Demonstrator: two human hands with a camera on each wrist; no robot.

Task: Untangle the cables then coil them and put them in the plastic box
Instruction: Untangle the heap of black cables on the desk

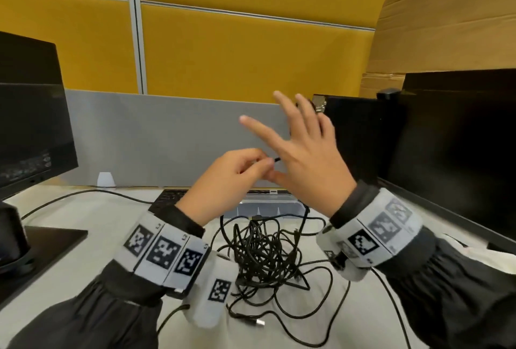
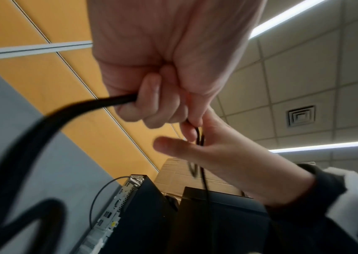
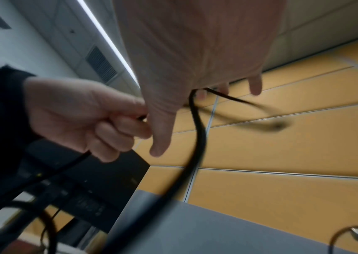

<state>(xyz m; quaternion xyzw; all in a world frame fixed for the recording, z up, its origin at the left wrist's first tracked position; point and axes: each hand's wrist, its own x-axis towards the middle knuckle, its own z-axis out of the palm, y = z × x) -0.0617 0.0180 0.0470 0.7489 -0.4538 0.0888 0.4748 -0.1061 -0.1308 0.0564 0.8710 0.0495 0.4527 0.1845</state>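
Note:
A tangle of black cables (image 1: 265,253) lies on the white desk in front of me. Behind it sits the clear plastic box (image 1: 268,204), partly hidden by my hands. My left hand (image 1: 265,164) is raised above the box and pinches one black cable (image 2: 65,110) between thumb and curled fingers. My right hand (image 1: 296,139) stands just to its right, fingers straight and spread. The cable (image 3: 197,128) runs across that palm and hangs down toward the desk; a blurred strand swings off beyond the fingers.
A dark monitor (image 1: 28,114) stands at the left on a black base (image 1: 42,251), another monitor (image 1: 460,153) at the right beside a black computer case (image 1: 357,136). A keyboard (image 1: 173,195) lies behind the box. Cardboard (image 1: 446,27) rises at the back right.

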